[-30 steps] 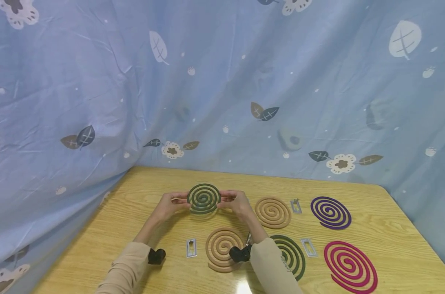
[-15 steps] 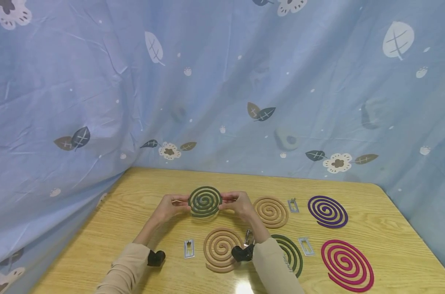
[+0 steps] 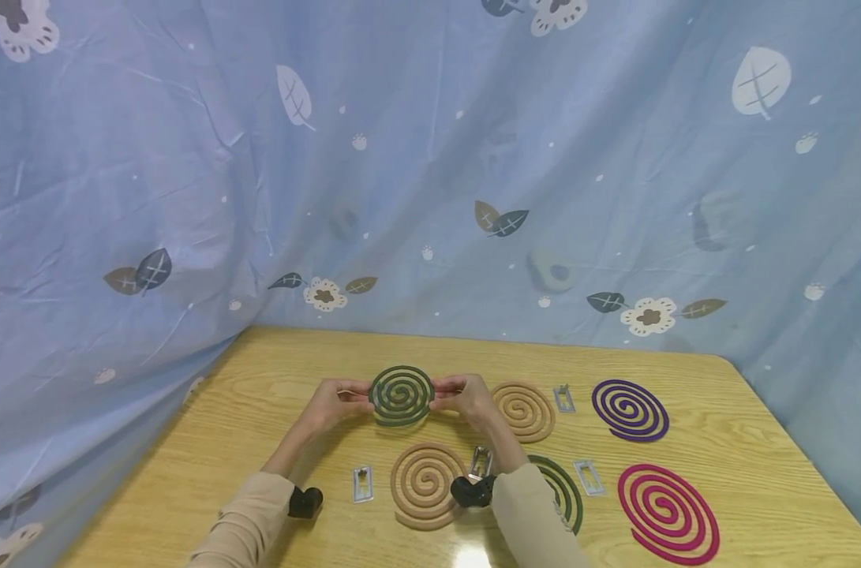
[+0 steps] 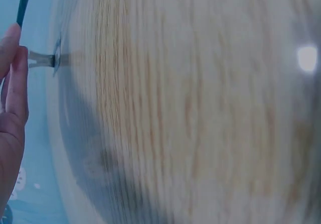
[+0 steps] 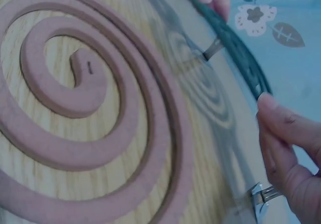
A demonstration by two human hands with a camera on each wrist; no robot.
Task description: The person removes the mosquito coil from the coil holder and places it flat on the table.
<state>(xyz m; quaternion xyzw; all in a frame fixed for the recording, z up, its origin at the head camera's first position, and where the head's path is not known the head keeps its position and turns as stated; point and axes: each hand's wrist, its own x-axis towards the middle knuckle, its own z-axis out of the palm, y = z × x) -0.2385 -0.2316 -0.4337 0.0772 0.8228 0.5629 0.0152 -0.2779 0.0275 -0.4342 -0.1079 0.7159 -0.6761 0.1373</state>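
Observation:
A dark green mosquito coil [image 3: 400,393] is raised over the far part of the table, tilted so its flat side faces me. My left hand [image 3: 333,404] pinches its left edge between thumb and fingers, and my right hand [image 3: 470,401] pinches the right edge. Seen edge-on in the right wrist view, the green coil [image 5: 235,48] casts a spiral shadow on the wood. A metal coil stand [image 5: 214,48] shows just beneath it with its prong up. In the left wrist view only a sliver of green coil [image 4: 24,3] appears above the fingertips.
Nearer me lie a tan coil [image 3: 419,517] and another green coil [image 3: 570,489], partly under my right sleeve. A second tan coil [image 3: 497,406], a purple coil [image 3: 664,418] and a pink coil [image 3: 710,528] lie rightward. Metal stands [image 3: 355,483] are scattered between them. A patterned curtain [image 3: 402,158] hangs behind.
Both hands have brought the green coil slightly lower and to the right, keeping their hold on its edges. The head view has shifted a little; the coils on the table stay put.

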